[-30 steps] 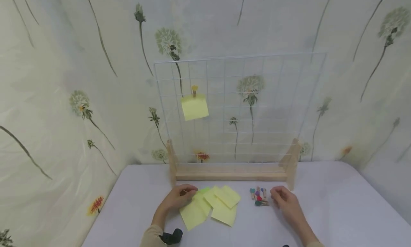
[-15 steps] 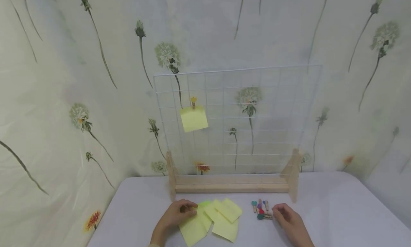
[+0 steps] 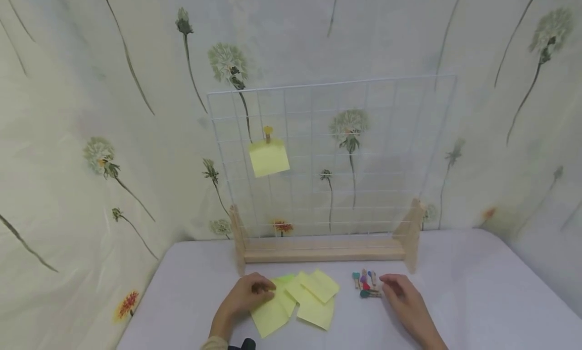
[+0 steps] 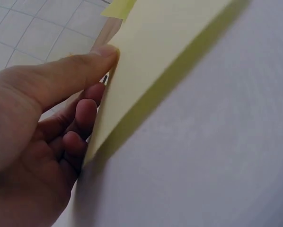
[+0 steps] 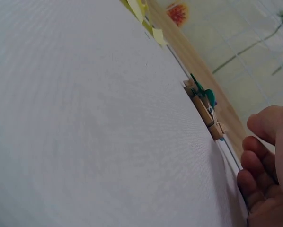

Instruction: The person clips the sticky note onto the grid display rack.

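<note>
My left hand (image 3: 249, 295) rests at the left edge of the spread yellow sticky notes (image 3: 316, 313), its fingers loosely curled. In the left wrist view, the thumb tip appears against a raised note edge (image 4: 132, 80); no grip on the paper shows. Beside the small clothespins (image 3: 365, 284) lies my right hand (image 3: 406, 302), fingers loosely bent and holding nothing. Teal, purple, blue, red and green tops decorate these wooden pins. The right wrist view has a gap between that hand and a green-topped clothespin (image 5: 203, 106).
Behind the notes, a white wire grid (image 3: 350, 183) stands in a wooden base (image 3: 323, 254). One yellow note (image 3: 269, 160) hangs on its upper left from a yellow-topped clothespin (image 3: 268, 133). A flower-patterned curtain surrounds the white table (image 3: 464, 299).
The camera view has tilted up, then back down, shifting everything in the picture. Both hands stay in nearly the same places beside the notes and the clothespins.
</note>
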Tool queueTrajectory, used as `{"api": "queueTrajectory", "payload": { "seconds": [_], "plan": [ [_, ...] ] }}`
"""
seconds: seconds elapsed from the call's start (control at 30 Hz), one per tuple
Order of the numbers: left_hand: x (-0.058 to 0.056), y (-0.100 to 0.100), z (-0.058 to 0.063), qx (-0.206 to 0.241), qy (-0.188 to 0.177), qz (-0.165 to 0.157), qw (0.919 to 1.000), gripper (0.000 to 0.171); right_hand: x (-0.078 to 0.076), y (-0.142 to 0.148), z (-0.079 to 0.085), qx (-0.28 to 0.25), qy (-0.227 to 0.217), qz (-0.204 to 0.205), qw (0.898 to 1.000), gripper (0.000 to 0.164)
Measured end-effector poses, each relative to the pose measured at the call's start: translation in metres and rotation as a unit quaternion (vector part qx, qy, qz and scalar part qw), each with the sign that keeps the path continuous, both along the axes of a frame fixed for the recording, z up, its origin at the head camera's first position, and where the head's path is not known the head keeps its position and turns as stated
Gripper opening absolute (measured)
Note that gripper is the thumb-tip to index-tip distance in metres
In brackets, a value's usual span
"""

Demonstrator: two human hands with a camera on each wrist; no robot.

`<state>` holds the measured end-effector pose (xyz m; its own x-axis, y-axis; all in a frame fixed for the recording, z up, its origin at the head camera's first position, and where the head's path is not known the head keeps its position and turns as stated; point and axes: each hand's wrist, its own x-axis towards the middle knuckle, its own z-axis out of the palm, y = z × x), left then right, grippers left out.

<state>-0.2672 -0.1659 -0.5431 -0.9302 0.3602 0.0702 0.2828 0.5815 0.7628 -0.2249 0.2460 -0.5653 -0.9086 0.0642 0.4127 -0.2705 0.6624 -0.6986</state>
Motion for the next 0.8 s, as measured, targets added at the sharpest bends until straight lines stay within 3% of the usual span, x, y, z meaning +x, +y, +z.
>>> {"api": "queueTrajectory", "payload": {
  "seconds": [0.23,0.5,0.8],
  "plan": [
    [0.002,-0.001,-0.002,0.01,0.003,0.008,0.9999,0.01,0.002,-0.003,0.003,0.025,-0.02,0.018,0.999,0.018],
    [-0.001,-0.01,-0.007,0.074,-0.032,0.034,0.9962,0.013,-0.003,0.0,-0.003,0.059,0.032,0.064,0.996,0.021],
    [-0.004,-0.008,-0.008,0.096,-0.041,0.054,0.9931,0.016,-0.001,0.0,-0.003,0.073,0.031,0.066,0.995,0.023]
  ]
}}
